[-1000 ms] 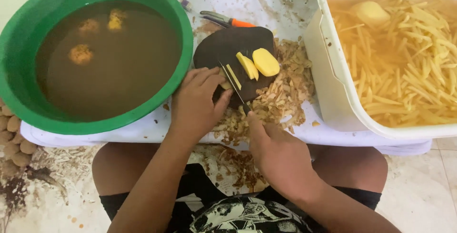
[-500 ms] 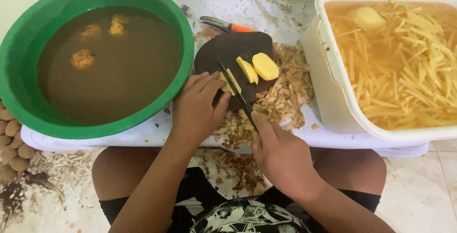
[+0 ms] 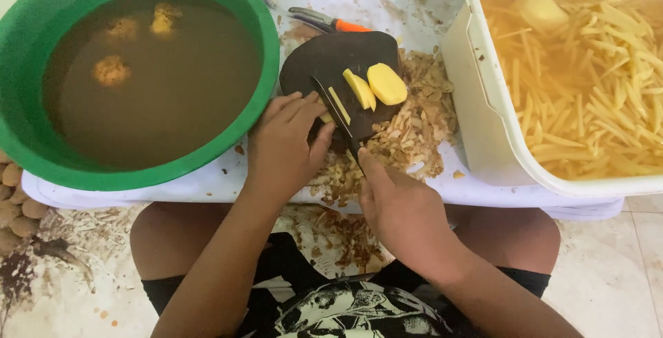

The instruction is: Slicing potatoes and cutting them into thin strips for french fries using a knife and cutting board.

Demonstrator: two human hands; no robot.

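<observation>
Item: my right hand (image 3: 400,210), closed around the handle of a dark-bladed kitchen knife (image 3: 336,111). Item: my left hand (image 3: 286,146), fingers curled, pinning a yellow peeled potato piece (image 3: 326,116) on the dark rounded cutting board (image 3: 331,58). Right: two yellow potato slabs (image 3: 375,86), tan peel heap (image 3: 414,131).

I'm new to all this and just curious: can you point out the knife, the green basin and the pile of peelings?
knife (image 3: 334,109): head view, on the blade's flat side above the dark board.
green basin (image 3: 266,37): head view, on its right rim.
pile of peelings (image 3: 414,134): head view, on the heap's middle, right of the board.
</observation>
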